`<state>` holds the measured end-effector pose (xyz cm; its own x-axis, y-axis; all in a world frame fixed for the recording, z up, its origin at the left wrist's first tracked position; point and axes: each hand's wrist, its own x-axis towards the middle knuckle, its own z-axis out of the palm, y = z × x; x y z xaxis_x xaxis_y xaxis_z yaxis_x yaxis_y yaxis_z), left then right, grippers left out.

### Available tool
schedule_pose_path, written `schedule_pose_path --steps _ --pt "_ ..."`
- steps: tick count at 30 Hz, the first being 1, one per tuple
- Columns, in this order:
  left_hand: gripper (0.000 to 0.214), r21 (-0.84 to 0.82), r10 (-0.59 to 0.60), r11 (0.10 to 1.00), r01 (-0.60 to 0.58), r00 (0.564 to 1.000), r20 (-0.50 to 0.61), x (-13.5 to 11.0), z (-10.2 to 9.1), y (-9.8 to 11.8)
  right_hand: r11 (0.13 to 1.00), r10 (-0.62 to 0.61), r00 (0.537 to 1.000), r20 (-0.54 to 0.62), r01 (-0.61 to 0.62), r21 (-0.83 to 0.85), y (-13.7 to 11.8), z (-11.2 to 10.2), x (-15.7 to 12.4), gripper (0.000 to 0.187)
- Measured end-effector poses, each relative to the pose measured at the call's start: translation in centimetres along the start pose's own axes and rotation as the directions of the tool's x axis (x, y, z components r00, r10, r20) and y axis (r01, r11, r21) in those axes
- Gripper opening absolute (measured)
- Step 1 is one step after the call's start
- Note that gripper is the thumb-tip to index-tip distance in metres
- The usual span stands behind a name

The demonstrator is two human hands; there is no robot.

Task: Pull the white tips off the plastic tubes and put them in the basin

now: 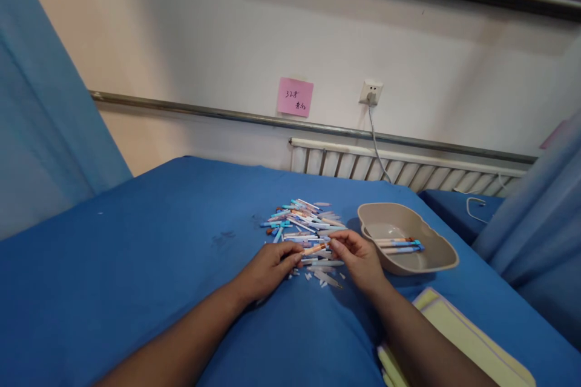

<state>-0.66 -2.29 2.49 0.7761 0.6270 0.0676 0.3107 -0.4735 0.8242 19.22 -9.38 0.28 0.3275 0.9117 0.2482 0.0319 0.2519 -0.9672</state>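
An orange pen (314,249) lies crosswise between my two hands, above a heap of pen parts (297,220). My left hand (275,263) pinches its left end between thumb and fingers. At the other end, the brown-orange tip of the pen is in the fingers of my right hand (356,257). White, blue, pale pink and clear pieces make up the heap, with small translucent bits (323,278) scattered at its near side. Right of my right hand stands a beige basin (436,263) holding several pens (399,246) with orange and blue ends.
Blue cloth (136,266) covers the table. A folded yellow cloth (472,332) lies at the near right, partly under my right forearm. Behind are a radiator (345,163), a plugged socket (371,91) and a pink note (295,96). Blue curtains (49,102) hang at both sides.
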Motion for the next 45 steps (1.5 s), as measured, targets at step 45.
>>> schedule_pose_path --steps 45 --pt "0.029 0.127 0.068 0.990 -0.061 0.996 -0.050 -0.3 0.6 0.9 0.993 0.058 0.984 0.167 -0.040 -0.108 -0.4 -0.1 -0.1 0.042"
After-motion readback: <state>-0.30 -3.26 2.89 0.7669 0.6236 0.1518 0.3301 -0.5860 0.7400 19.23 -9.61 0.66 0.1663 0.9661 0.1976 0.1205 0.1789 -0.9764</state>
